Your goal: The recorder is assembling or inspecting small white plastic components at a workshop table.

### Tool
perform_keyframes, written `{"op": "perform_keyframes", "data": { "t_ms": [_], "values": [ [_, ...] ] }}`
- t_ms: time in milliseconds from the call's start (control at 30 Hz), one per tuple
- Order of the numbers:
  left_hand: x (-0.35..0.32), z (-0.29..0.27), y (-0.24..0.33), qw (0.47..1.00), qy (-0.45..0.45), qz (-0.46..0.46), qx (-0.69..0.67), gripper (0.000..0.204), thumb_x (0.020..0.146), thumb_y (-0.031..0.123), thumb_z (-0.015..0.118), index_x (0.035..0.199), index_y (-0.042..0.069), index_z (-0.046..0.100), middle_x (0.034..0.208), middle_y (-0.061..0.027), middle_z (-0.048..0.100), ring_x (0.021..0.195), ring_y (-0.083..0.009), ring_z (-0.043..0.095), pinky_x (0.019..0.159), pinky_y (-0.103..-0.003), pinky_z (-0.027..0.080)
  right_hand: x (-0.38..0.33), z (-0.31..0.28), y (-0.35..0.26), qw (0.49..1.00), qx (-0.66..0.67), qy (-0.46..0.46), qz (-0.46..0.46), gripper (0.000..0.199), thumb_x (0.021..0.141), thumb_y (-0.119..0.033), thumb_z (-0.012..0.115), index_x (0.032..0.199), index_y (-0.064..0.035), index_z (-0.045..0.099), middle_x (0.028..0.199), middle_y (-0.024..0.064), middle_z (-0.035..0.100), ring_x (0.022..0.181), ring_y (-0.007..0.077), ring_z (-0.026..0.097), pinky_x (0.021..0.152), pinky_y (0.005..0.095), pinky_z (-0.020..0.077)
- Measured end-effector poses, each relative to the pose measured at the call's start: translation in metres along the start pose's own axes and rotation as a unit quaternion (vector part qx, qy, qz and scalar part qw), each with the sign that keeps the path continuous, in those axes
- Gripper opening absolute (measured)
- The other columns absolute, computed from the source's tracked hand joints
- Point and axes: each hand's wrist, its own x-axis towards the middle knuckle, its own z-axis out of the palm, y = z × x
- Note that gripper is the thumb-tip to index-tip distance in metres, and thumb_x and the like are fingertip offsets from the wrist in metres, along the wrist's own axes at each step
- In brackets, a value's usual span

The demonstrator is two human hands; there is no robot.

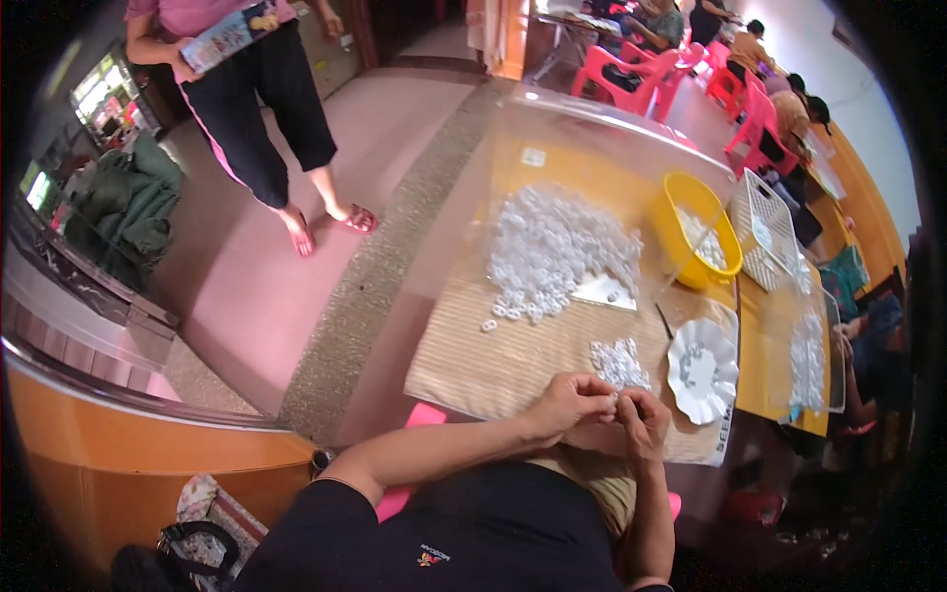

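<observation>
My left hand (574,404) and my right hand (643,418) meet fingertip to fingertip over the near edge of the table. Both are closed in a pinch on something small and pale, mostly hidden by the fingers. Just beyond them lies a small pile of white plastic pieces (618,362) on a tan ribbed cloth (464,360). A larger heap of white ring-like pieces (552,247) spreads farther back. Right of my hands sits a white fluted dish (722,397) with small clear or greyish bits in it.
A yellow plastic basket (666,212) holding white pieces and a white slatted basket (762,212) stand at the back right. A thin dark tool (664,320) lies near the dish. One person (256,89) stands at far left; others sit by pink chairs (631,81).
</observation>
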Motion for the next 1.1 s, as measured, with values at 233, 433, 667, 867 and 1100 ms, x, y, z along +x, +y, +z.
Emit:
{"op": "perform_keyframes", "data": {
  "t_ms": [233, 433, 667, 867, 1100],
  "values": [
    [-0.001, 0.0, -0.001, 1.0, -0.006, -0.008, -0.017, 0.018, 0.087, 0.004, 0.065, 0.103, -0.004, 0.061, 0.089, -0.0089, 0.064, 0.081, -0.015, 0.063, 0.075, -0.027, 0.054, -0.002, -0.003, -0.003, 0.999, 0.048, -0.001, 0.0, 0.003, 0.088, 0.0, 0.061, 0.088, 0.003, 0.063, 0.08, 0.0016, 0.063, 0.073, 0.0077, 0.058, 0.064, 0.0209, 0.0473],
    [0.001, -0.004, 0.0, 0.999, -0.015, -0.024, -0.032, 0.019, 0.087, 0.003, 0.065, 0.103, -0.004, 0.059, 0.09, -0.01, 0.064, 0.08, -0.0166, 0.064, 0.075, -0.027, 0.054, -0.003, -0.001, -0.004, 1.0, 0.028, 0.004, -0.007, 0.002, 0.087, 0.002, 0.059, 0.086, 0.0021, 0.061, 0.08, 0.0019, 0.061, 0.072, 0.0084, 0.058, 0.065, 0.0214, 0.0473],
    [-0.002, -0.003, 0.004, 0.998, -0.026, -0.03, -0.039, 0.02, 0.087, 0.004, 0.065, 0.104, -0.004, 0.058, 0.093, -0.0091, 0.064, 0.082, -0.0166, 0.065, 0.077, -0.028, 0.057, -0.002, -0.003, 0.002, 0.996, -0.04, -0.015, -0.074, 0.002, 0.088, 0.002, 0.058, 0.087, 0.0012, 0.06, 0.079, 0.0019, 0.059, 0.072, 0.0087, 0.055, 0.064, 0.022, 0.0457],
    [0.0, -0.004, 0.003, 0.998, -0.042, -0.034, -0.044, 0.018, 0.087, 0.004, 0.065, 0.103, -0.004, 0.059, 0.094, -0.0085, 0.063, 0.083, -0.0159, 0.065, 0.077, -0.028, 0.057, -0.004, -0.004, -0.003, 0.996, -0.025, -0.019, -0.089, 0.008, 0.093, -0.003, 0.057, 0.091, 0.0026, 0.062, 0.081, 0.0011, 0.059, 0.07, 0.0071, 0.055, 0.062, 0.0203, 0.0464],
    [0.002, -0.007, 0.0, 0.997, -0.041, -0.034, -0.05, 0.019, 0.087, 0.004, 0.065, 0.104, -0.004, 0.059, 0.094, -0.0091, 0.064, 0.082, -0.0164, 0.065, 0.076, -0.029, 0.058, -0.004, -0.003, -0.002, 0.998, 0.011, -0.024, -0.063, 0.005, 0.089, 0.004, 0.056, 0.091, 0.0027, 0.06, 0.082, 0.0041, 0.058, 0.069, 0.0095, 0.057, 0.063, 0.0224, 0.0465]
  ]
}}
